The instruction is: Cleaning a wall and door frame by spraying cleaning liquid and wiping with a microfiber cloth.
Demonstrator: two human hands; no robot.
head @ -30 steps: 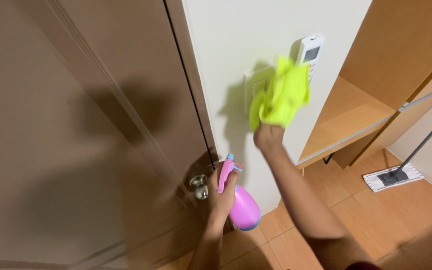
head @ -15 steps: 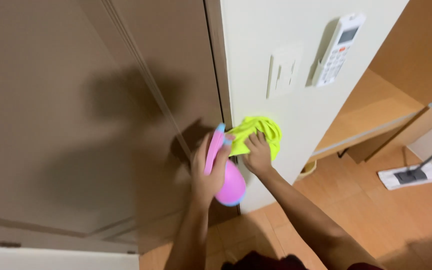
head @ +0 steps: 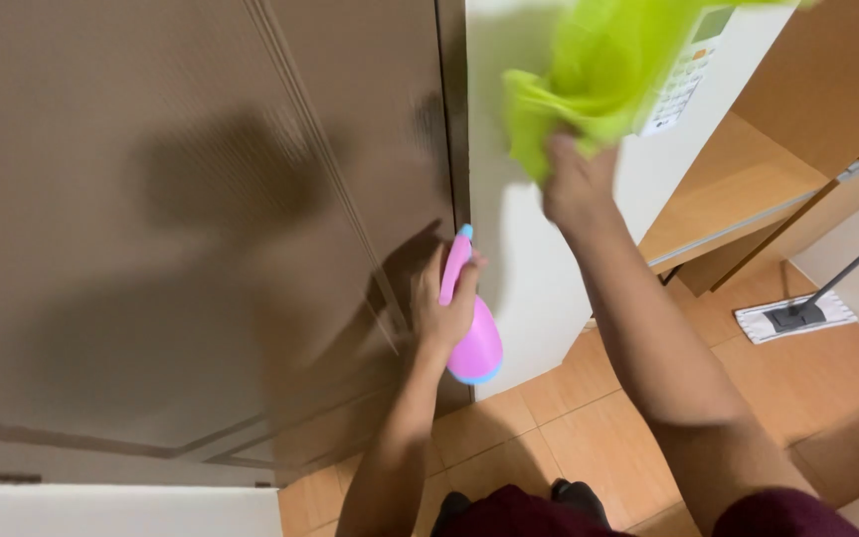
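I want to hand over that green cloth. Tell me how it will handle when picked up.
Probably floppy: the green cloth bunches and drapes loosely from the right hand. Likely light, since one hand holds it up against the white wall. It looks soft, so hardly fragile.

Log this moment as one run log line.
left hand: holds pink spray bottle | right hand: presses green cloth on white wall | floor mop: right
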